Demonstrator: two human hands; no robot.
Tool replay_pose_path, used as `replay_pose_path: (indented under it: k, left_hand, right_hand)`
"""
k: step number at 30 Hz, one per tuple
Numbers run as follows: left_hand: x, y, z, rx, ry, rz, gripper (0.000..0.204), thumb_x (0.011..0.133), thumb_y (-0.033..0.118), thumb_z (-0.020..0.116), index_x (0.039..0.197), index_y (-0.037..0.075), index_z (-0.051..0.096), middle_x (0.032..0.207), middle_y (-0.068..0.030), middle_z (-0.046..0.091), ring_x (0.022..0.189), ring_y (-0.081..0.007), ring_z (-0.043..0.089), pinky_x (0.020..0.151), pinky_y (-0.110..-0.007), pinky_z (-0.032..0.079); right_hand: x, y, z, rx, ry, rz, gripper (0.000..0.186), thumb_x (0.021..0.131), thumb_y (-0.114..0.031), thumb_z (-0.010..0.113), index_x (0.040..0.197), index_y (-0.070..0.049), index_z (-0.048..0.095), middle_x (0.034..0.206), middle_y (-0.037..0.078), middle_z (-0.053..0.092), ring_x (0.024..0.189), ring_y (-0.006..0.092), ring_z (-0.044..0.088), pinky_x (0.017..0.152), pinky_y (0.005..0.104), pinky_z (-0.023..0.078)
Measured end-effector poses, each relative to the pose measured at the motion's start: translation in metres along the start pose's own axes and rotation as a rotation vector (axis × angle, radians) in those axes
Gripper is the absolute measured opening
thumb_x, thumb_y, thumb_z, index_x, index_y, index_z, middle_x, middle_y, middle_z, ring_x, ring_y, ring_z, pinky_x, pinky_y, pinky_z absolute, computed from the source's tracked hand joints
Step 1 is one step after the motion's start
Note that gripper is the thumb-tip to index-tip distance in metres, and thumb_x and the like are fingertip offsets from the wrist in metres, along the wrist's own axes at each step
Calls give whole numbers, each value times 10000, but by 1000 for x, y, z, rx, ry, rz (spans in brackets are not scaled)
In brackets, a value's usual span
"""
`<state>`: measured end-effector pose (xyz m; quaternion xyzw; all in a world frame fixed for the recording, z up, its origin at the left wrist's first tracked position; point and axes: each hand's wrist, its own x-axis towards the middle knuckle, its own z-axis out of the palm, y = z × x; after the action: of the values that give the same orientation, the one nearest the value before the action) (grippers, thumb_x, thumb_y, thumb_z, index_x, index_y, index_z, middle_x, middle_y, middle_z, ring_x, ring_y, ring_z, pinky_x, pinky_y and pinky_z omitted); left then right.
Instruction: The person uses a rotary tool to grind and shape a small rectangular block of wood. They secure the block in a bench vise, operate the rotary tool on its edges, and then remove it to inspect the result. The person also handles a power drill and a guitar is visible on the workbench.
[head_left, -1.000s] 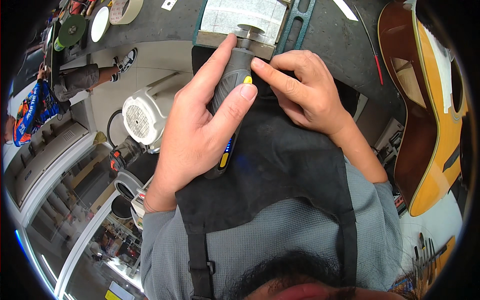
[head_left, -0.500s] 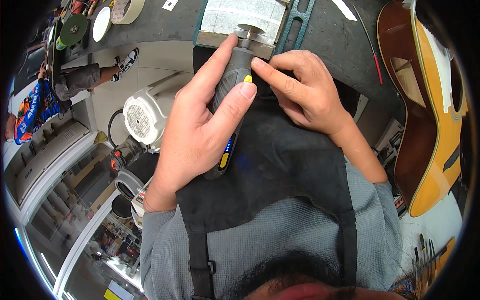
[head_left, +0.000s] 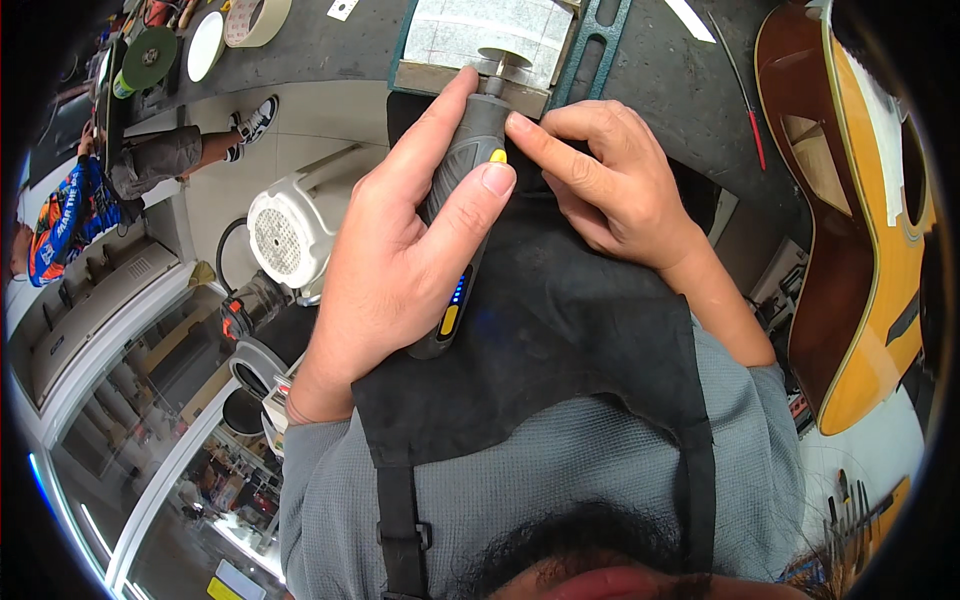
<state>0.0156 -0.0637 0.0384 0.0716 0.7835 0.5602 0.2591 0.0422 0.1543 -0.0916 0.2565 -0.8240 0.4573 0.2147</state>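
Observation:
A grey cordless rotary tool (head_left: 468,160) with a yellow switch points away from me, a thin round cutting disc (head_left: 505,57) on its shaft. My left hand (head_left: 400,220) wraps its body, thumb beside the switch. One outstretched finger of my right hand (head_left: 615,180) presses the tool's nose from the right; its other fingers are curled. The disc stands over the near edge of a pale, mottled slab (head_left: 480,25) with thin lines. Wood (head_left: 425,78) borders the slab's near side, with a green metal frame (head_left: 600,50) beside it. Whether the disc touches the slab, I cannot tell.
An acoustic guitar body (head_left: 850,220) stands at the right. A red-handled slim tool (head_left: 755,140) lies on the dark bench (head_left: 660,90). Tape rolls (head_left: 255,20) sit at the far left. Below them is a white machine (head_left: 285,240); another person (head_left: 70,220) is at the left.

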Motion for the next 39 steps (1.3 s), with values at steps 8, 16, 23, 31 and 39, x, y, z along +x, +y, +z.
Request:
replay_pose_path:
  k: [8,16,23,31,39]
  left_hand:
    - [-1,0,0,12,12,-2,684,1125,173,674,1714,-78,434,1536,-168,640,1380,-179,607,1207,-307,433]
    - [0,1,0,11,18,3,682,1123,173,668,1709,-86,436,1575,-184,621,1429,-191,589,1231,-314,416]
    - [1,-1,-3,8,9,24,681,1125,171,667,1709,-89,433,1548,-173,634,1402,-184,598,1218,-307,424]
    - [0,-1,-3,-7,12,0,676,1127,166,669,1710,-84,436,1493,-146,660,1351,-166,617,1187,-297,442]
    - [0,2,-2,-9,17,-7,663,1130,153,665,1707,-85,439,1501,-150,661,1355,-170,617,1192,-300,441]
  right_hand:
    - [0,1,0,3,-8,6,743,849,3,804,1557,-208,720,1195,32,687,991,275,660,877,440,533]
    - [0,0,1,-14,-6,9,760,846,-1,807,1564,-230,715,1190,29,684,984,274,656,875,435,531]
    - [2,-1,1,-20,-14,9,787,824,7,810,1569,-227,713,1170,25,676,960,270,643,868,431,528]
    - [2,-1,2,-25,-3,0,809,801,11,811,1570,-220,713,1155,20,671,948,264,638,861,423,523]
    - [2,-1,1,-27,-3,4,794,798,11,812,1555,-213,729,1149,17,668,935,261,634,850,419,521]
